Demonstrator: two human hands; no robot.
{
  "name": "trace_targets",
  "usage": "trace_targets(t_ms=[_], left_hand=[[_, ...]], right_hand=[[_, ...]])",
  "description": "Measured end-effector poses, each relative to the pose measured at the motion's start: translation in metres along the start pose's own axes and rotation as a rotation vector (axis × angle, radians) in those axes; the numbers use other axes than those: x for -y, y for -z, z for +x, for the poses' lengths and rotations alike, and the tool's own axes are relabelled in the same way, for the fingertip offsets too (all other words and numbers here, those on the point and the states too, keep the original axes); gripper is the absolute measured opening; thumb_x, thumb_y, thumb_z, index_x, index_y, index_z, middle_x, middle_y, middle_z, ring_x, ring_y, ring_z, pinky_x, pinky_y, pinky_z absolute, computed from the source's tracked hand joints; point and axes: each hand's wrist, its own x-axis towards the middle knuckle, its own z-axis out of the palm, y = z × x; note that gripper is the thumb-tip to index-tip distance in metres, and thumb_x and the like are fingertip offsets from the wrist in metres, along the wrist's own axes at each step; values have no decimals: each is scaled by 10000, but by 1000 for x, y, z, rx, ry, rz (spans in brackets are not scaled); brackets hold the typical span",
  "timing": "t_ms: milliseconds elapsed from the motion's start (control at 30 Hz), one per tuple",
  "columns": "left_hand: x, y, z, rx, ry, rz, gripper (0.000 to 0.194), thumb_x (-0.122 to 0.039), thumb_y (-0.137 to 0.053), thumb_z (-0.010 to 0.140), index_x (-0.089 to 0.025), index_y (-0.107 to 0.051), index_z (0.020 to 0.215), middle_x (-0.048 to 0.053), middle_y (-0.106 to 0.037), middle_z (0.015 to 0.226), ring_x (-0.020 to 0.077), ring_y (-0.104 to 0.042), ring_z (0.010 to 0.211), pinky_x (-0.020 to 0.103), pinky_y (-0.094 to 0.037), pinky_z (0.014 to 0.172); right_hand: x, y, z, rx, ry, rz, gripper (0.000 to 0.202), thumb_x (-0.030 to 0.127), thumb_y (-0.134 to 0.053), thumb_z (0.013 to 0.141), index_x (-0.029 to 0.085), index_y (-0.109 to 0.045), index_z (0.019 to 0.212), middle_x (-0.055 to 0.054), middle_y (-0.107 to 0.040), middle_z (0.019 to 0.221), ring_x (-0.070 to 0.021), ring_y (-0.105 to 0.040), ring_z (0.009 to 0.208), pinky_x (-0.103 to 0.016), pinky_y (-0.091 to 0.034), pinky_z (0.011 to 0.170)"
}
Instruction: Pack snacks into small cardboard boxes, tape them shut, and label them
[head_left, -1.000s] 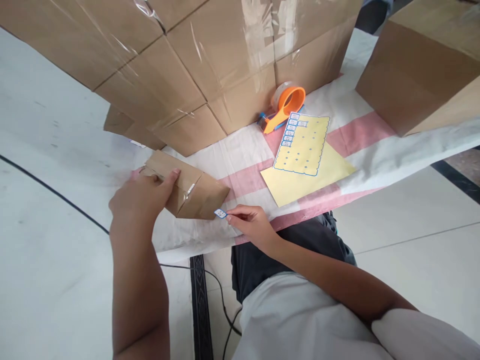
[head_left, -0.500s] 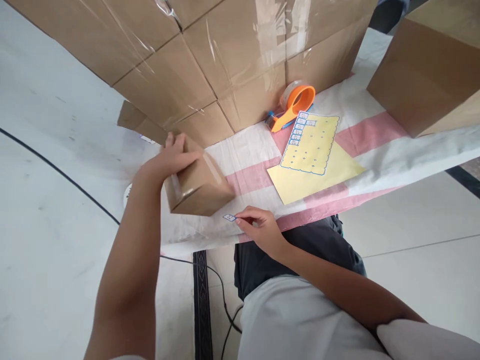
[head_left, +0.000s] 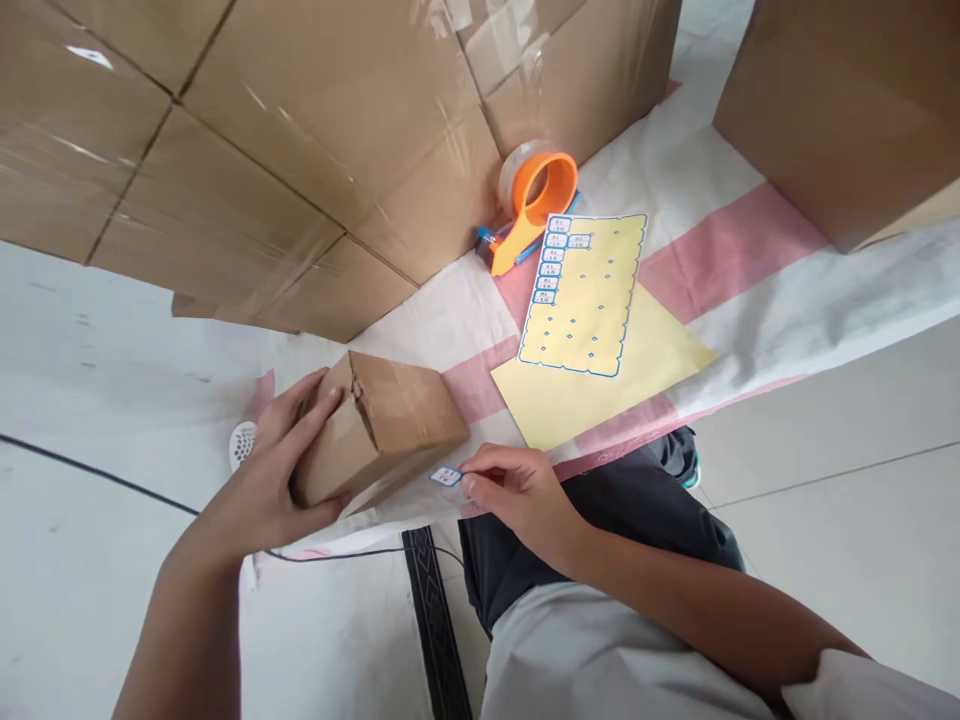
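My left hand grips a small cardboard box by its left end, with the thumb below and the fingers over the top. The box is tilted at the front edge of the cloth-covered table. Between thumb and forefinger, my right hand pinches a small white sticker with a blue border. That sticker is just in front of the box's lower right side; whether they touch I cannot tell. A yellow sticker sheet, with several labels along its left side, lies on plain yellow paper to the right.
Stacked, taped cardboard boxes form a wall at the back. An orange tape dispenser and a blue pen lie against it. Another carton stands at the right. A black cable crosses at the left.
My left hand has shifted from the top of the box to its left end, and the box has been turned and tilted. My right hand still pinches the sticker. The view has shifted.
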Motion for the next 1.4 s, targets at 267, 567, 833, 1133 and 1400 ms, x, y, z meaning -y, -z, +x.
trace_targets(t_ms=[267,567,833,1133,1400], left_hand=[[5,9,-5,179,-214,55,1030,-588,-679,868,-330,-107,1684,90,-160,1765,431,-197,1602,688,-198,1256],[-125,-70,-54,-525,117,-225,300,-211,-779,853,-218,-751,1152,-18,-696,743,121,-626,626,245,-543,656],[-134,-79,-49,-409,221,-540,59,-167,-681,908,-203,-721,885,-38,-714,724,82,-634,610,172,-523,599],[-138,-63,-50,-214,132,-326,200,-232,-650,941,-213,-692,1135,-73,-666,658,69,-561,510,179,-449,514],[-68,-45,-51,-602,176,117,548,-400,-592,982,-207,-556,1494,176,-624,1441,365,-544,1389,553,-402,1168]], right_hand=[[20,5,16,-89,-249,331,258,441,-838,779,204,-810,877,22,-600,632,-72,-406,518,-229,-317,470],[20,-3,6,-3,-41,262,83,322,-806,859,247,-837,875,-3,-659,744,-118,-568,680,-267,-463,637],[24,11,6,74,54,-125,205,271,-772,865,220,-823,1057,15,-598,709,-100,-438,596,-260,-363,550],[64,20,49,246,145,-461,126,230,-700,886,182,-788,810,-7,-678,750,-118,-567,687,-260,-400,627],[40,0,120,142,-147,-464,197,295,-625,849,167,-672,707,17,-577,642,-132,-485,621,-289,-338,626]])
